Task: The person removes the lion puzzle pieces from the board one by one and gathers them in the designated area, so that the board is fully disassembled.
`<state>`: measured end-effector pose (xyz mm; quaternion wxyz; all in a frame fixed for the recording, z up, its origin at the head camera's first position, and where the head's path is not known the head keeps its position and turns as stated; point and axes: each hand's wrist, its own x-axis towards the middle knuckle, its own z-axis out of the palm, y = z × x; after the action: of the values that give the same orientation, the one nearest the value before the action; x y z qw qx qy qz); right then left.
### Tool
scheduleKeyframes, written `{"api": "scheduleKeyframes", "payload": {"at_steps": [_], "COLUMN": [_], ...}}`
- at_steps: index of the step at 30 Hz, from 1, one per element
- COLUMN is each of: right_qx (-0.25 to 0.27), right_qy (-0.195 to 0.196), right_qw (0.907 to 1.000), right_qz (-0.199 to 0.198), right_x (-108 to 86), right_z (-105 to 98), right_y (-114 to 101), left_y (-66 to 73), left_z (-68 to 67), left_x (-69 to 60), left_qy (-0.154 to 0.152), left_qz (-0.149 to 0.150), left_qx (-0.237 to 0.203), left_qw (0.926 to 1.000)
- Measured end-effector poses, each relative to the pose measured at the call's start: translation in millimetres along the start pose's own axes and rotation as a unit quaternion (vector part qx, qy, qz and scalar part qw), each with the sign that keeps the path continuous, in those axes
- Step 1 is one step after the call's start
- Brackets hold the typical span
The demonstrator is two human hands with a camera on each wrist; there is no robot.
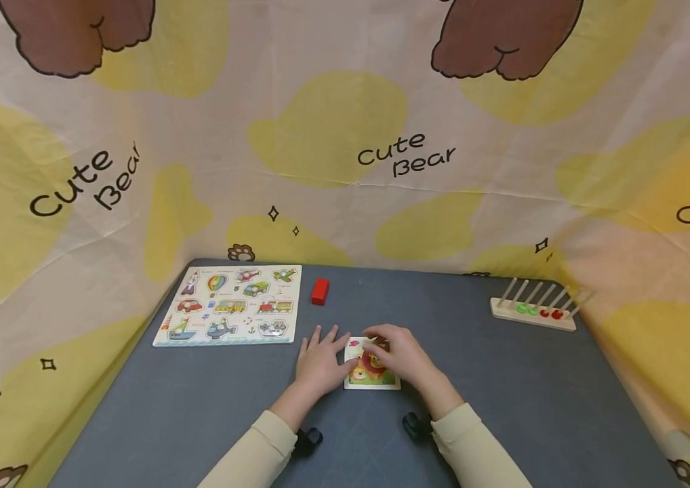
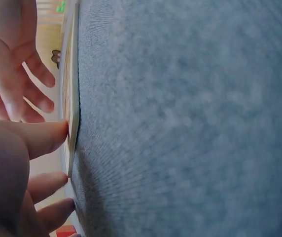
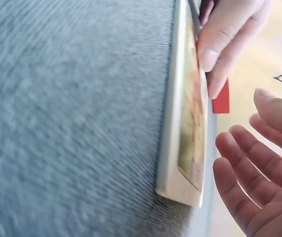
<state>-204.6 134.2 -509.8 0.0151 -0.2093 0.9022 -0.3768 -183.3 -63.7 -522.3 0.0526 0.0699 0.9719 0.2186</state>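
A small square puzzle (image 1: 374,378) with a lion picture and pale frame lies flat on the dark table. My left hand (image 1: 318,366) rests at its left side, fingers spread, thumb touching the frame's edge; in the left wrist view that hand (image 2: 27,168) has its thumb and a finger against the board (image 2: 74,98). Over the puzzle's upper right part is my right hand (image 1: 404,354), fingers bent loosely. In the right wrist view this hand (image 3: 264,173) stands apart from the puzzle (image 3: 173,163), with nothing between its fingers.
A vehicle picture board (image 1: 232,305) lies at the back left, with a red block (image 1: 320,292) beside it. At the back right stands a pegged wooden rack (image 1: 531,316) with green and red beads. Behind the table hangs a patterned cloth (image 1: 320,135).
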Motion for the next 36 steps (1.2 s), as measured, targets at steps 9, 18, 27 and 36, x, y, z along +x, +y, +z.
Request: {"api": "scheduleKeyframes", "payload": {"at_steps": [9,18,27,36], "right_qx": [-0.033,-0.057,-0.093,-0.108], "right_qy": [-0.018,-0.037,-0.053,-0.057], "right_qw": [0.9993,0.9977,0.9942,0.9924], "right_qz": [-0.007,0.001,0.009,0.013], "right_x": [8.9,16.8,21.9,20.6], "right_z": [8,14,17,18], "right_y": [2,3,-2,-6], "left_y": [-0.1,4.3,2.8,3.1], "left_z": [2.6,1.3,-0.8,-1.1], "left_x": [2.4,2.7,3.5,4.3], "left_qy": [0.002,0.0,-0.007,-0.014], "left_qz": [-0.017,-0.028,-0.028,-0.032], "left_qx": [0.011,0.033,0.033,0.021], "left_qw": [0.9998,0.999,0.999,0.9992]}}
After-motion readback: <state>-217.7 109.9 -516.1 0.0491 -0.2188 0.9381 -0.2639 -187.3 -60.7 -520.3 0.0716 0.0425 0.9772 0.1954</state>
